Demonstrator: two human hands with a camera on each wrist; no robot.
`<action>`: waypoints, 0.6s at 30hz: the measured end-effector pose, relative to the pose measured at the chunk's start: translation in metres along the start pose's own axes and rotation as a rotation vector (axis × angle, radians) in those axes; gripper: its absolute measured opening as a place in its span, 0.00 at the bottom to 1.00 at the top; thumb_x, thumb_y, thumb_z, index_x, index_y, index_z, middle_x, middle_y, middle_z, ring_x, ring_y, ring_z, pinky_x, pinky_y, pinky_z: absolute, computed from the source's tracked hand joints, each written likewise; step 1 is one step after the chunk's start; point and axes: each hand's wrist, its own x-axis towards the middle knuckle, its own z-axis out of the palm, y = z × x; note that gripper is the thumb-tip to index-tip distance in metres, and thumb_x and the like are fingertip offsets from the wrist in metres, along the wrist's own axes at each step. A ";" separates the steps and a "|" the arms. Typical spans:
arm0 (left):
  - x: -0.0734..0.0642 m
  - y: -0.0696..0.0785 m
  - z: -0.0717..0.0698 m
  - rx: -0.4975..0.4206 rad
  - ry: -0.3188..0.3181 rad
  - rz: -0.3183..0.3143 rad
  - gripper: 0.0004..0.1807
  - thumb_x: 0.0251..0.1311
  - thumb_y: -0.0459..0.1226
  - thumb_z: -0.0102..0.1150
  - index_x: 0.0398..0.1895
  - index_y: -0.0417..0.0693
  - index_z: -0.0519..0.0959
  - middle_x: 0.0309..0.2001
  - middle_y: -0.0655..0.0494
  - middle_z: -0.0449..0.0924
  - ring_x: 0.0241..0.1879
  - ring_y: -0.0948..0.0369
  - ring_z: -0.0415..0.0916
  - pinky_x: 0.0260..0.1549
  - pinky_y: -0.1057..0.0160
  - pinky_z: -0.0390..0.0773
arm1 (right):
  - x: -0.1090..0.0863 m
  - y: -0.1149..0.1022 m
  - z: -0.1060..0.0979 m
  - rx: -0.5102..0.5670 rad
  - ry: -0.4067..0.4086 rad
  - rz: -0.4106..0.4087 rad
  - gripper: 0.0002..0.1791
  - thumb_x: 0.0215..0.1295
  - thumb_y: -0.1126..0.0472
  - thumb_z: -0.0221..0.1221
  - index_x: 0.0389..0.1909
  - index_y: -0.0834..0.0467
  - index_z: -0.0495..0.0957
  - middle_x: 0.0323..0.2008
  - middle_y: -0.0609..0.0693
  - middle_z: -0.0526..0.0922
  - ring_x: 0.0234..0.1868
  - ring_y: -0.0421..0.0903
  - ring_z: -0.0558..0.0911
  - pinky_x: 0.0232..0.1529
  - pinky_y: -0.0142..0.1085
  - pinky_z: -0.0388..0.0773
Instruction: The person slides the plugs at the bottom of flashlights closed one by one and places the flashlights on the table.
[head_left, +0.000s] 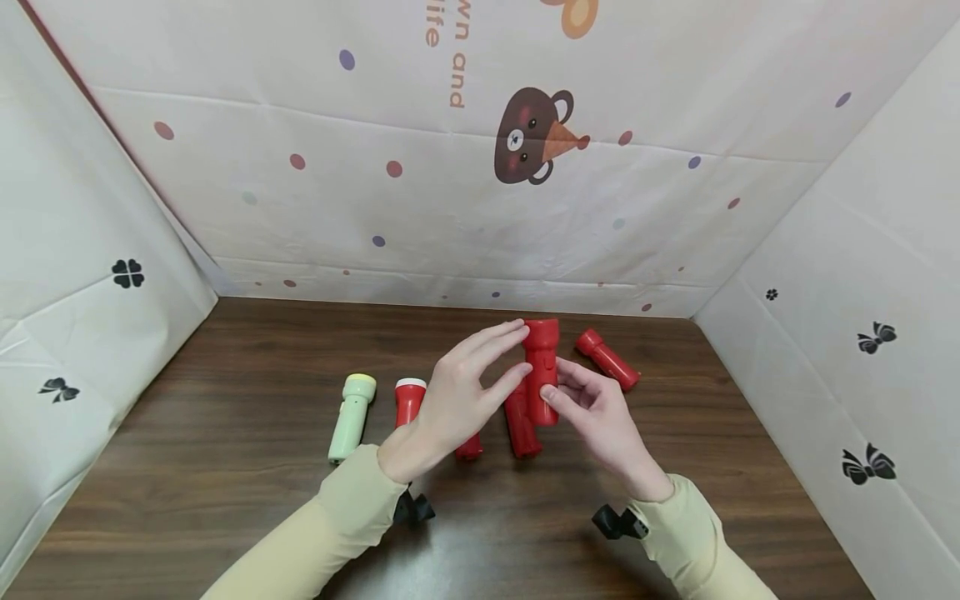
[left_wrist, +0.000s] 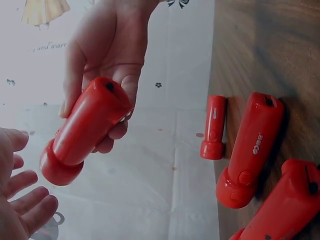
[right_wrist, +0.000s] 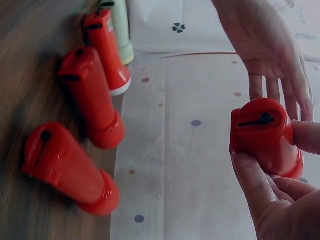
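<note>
My right hand holds a red flashlight near its tail end, thumb on one side and fingers on the other. Its wide head points up and away, raised over the table. Beside it, on the left, is my left hand, fingers extended toward the flashlight's head. In the left wrist view a gap shows between the left fingers and the raised flashlight. The tail end of the held flashlight, with a black slot, faces the right wrist camera.
On the brown wooden table lie a pale green flashlight, a red one with a white rim, and another red one mostly hidden by my left hand. A red flashlight lies behind the raised one, and a smaller one lies back right. Printed cloth walls surround the table.
</note>
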 end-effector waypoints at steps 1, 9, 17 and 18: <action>0.002 0.000 0.000 0.004 -0.009 -0.010 0.26 0.66 0.36 0.71 0.67 0.47 0.80 0.67 0.50 0.83 0.67 0.56 0.82 0.66 0.55 0.83 | 0.000 0.001 0.000 -0.026 0.004 -0.008 0.27 0.73 0.65 0.62 0.70 0.68 0.73 0.52 0.61 0.88 0.45 0.34 0.88 0.48 0.28 0.87; 0.013 -0.007 0.005 0.025 -0.076 -0.043 0.26 0.67 0.37 0.70 0.68 0.47 0.80 0.66 0.51 0.83 0.66 0.56 0.82 0.66 0.56 0.83 | -0.003 0.007 0.002 -0.185 0.037 -0.024 0.27 0.70 0.65 0.66 0.68 0.68 0.75 0.50 0.65 0.89 0.44 0.28 0.85 0.49 0.25 0.85; 0.018 -0.011 0.010 0.039 -0.171 -0.083 0.25 0.67 0.38 0.70 0.67 0.49 0.81 0.65 0.52 0.84 0.66 0.56 0.82 0.66 0.56 0.83 | -0.004 0.008 0.000 -0.270 0.059 -0.034 0.27 0.68 0.63 0.69 0.66 0.66 0.78 0.49 0.61 0.90 0.47 0.41 0.89 0.48 0.24 0.85; 0.018 -0.011 0.010 0.038 -0.180 -0.090 0.25 0.67 0.38 0.70 0.67 0.49 0.81 0.65 0.52 0.84 0.65 0.56 0.82 0.66 0.56 0.83 | -0.005 0.008 0.000 -0.279 0.062 -0.035 0.27 0.68 0.63 0.69 0.66 0.65 0.78 0.49 0.61 0.90 0.47 0.44 0.89 0.48 0.24 0.85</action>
